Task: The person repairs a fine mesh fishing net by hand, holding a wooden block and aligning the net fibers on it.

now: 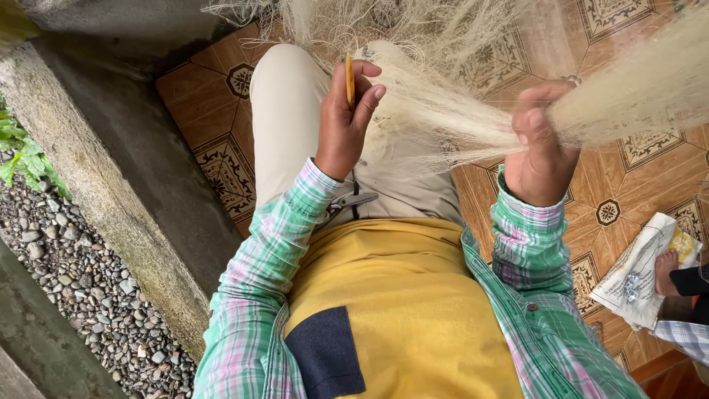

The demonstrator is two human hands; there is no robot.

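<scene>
Home porch: patterned floor tiles (635, 185) beside gravel (81, 288).

Two hands (347, 122), one net (443, 118) (perhaps)

one head-worn view looks steeply down, close over the lap and tiled floor (635, 185).

Netting (458, 111) lies across the lap, scissors (347, 201) beneath, gravel (81, 281) left.
</scene>
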